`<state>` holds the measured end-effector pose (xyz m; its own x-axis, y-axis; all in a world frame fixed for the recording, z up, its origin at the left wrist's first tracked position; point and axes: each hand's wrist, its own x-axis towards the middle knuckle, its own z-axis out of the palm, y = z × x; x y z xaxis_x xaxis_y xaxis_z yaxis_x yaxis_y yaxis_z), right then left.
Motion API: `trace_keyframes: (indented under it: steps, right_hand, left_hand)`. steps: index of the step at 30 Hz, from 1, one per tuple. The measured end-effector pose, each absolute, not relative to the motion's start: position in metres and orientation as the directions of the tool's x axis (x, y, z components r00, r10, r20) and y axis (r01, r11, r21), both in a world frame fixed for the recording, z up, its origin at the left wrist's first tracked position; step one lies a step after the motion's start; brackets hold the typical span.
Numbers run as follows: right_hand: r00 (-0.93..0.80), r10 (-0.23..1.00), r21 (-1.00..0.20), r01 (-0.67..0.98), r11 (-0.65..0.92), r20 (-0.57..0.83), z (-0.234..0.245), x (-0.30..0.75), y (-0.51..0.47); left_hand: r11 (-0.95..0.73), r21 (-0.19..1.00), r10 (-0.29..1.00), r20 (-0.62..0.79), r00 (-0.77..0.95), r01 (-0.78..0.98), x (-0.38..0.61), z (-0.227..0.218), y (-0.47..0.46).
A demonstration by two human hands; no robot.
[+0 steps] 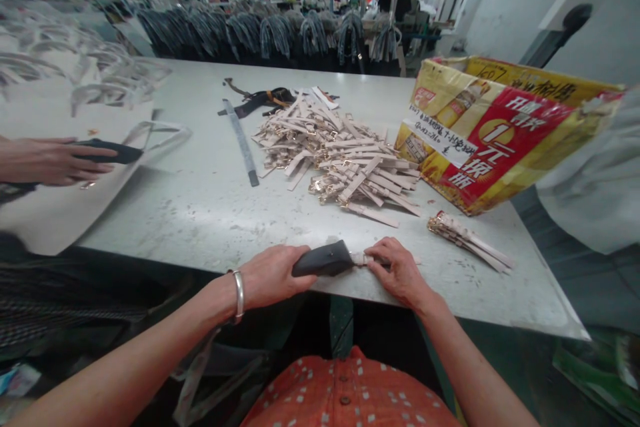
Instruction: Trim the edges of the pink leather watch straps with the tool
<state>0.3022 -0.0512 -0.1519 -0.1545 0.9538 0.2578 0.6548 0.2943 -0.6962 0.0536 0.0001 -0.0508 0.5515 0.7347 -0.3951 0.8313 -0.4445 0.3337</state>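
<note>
My left hand [281,275], a silver bangle at its wrist, is closed around a dark grey, blocky hand-held tool [327,259] whose exact kind I cannot make out. The tool lies low over the table's near edge, its front end pointing right. Just beyond that end, my right hand [399,271] pinches a small pale strap [360,258], partly hidden by the fingers. Farther back is a loose heap of pale straps with gold buckles [345,153]. To the right of my right hand rests a bundle of similar straps [467,240].
A yellow and red cardboard box [500,140] stands at the table's right. Behind the heap lie dark straps [265,101], with a grey strip [240,140] to its left. At left, another person's hand [60,160] holds a dark tool [113,150] over pale bag pieces [100,193].
</note>
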Motion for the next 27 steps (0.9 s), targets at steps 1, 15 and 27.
trace_keyframes:
  steps: [1, 15, 27]
  right_hand:
    - [-0.160, 0.955, -0.696, 0.655, 0.293, 0.252, -0.151, 0.302, -0.051]
    - [-0.084, 0.958, -0.643, 0.725, 0.247, 0.273, -0.130, 0.313, -0.051]
    - [0.324, 0.840, -0.418, 0.899, -0.129, 0.436, -0.125, 0.468, -0.047]
  left_hand:
    - [-0.458, 0.331, 0.727, -0.395, 0.562, 0.825, 0.055, -0.051, 0.000]
    - [-0.413, 0.411, 0.801, -0.261, 0.539, 0.813, 0.058, -0.057, 0.004]
    - [-0.239, 0.485, 0.852, -0.312, 0.422, 0.841, 0.018, -0.073, -0.012]
